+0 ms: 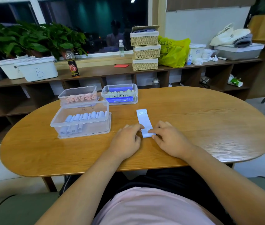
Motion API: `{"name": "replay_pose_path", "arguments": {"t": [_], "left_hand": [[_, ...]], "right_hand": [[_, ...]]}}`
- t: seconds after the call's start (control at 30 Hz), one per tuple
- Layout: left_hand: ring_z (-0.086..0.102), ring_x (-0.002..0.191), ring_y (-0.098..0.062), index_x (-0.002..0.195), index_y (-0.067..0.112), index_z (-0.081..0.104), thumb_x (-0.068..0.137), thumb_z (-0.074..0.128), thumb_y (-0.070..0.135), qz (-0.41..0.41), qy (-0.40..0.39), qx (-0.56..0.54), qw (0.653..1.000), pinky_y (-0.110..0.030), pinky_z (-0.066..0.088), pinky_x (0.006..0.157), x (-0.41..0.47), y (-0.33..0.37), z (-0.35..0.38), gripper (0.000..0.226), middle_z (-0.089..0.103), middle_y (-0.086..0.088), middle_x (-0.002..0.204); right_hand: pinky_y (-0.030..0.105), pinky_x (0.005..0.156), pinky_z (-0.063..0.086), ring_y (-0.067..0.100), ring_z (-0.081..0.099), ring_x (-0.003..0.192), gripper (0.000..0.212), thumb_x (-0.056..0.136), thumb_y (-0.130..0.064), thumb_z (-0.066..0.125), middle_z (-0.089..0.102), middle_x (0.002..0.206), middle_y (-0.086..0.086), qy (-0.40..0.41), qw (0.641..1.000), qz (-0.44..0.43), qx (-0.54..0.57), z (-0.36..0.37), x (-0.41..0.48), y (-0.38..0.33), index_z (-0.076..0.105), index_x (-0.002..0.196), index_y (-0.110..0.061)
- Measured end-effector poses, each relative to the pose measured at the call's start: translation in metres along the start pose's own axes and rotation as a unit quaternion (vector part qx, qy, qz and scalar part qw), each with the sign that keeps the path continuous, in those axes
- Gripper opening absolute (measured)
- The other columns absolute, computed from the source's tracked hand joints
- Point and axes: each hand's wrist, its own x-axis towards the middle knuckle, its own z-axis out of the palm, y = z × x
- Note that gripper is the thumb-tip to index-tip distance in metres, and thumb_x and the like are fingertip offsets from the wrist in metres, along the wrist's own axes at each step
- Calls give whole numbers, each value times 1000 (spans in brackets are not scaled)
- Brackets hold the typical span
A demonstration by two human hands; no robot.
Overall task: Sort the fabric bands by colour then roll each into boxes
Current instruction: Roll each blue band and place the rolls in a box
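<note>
Just right of the clear box [81, 120] of rolled pale-blue bands, the left hand [126, 141] and right hand [170, 140] lay palms down, fingertips pinching the rolled near end of a pale-blue band [144, 121] lying flat on the oval wooden desk [201, 120] before a low shelf [96, 71].

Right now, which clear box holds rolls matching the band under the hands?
The nearest box, holding pale blue rolls like the band; the box behind it holds pink rolls, the far-right box green rolls.
</note>
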Motion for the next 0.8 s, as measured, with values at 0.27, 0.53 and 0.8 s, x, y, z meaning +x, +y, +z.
{"name": "replay_pose_path", "arguments": {"t": [0.27, 0.53, 0.8], "left_hand": [[51, 110, -7, 129, 32, 66, 95, 53, 15, 97, 3, 20, 995, -38, 48, 95, -6, -1, 3, 39, 62, 19, 121], [49, 124, -8, 140, 32, 61, 99, 51, 23, 64, 10, 26, 998, -38, 46, 104, -1, -5, 8, 44, 63, 16, 133], [41, 140, -12, 154, 24, 46, 98, 54, 27, 1, 24, 6, 1000, -42, 43, 115, 5, -6, 9, 57, 53, 8, 150]], "right_hand": [[44, 90, 49, 12, 45, 108, 42, 108, -40, 47, 47, 114, -16, -26, 998, 12, -56, -3, -1, -4, 56, 149, -39], [45, 92, 49, 11, 51, 106, 39, 95, -6, 51, 57, 117, -22, 18, 1000, 6, 1, -7, -6, -4, 63, 119, -35], [46, 100, 46, 16, 47, 127, 52, 101, -12, 49, 57, 138, -17, -33, 999, 35, -21, -8, 15, 0, 56, 147, -33]]}}
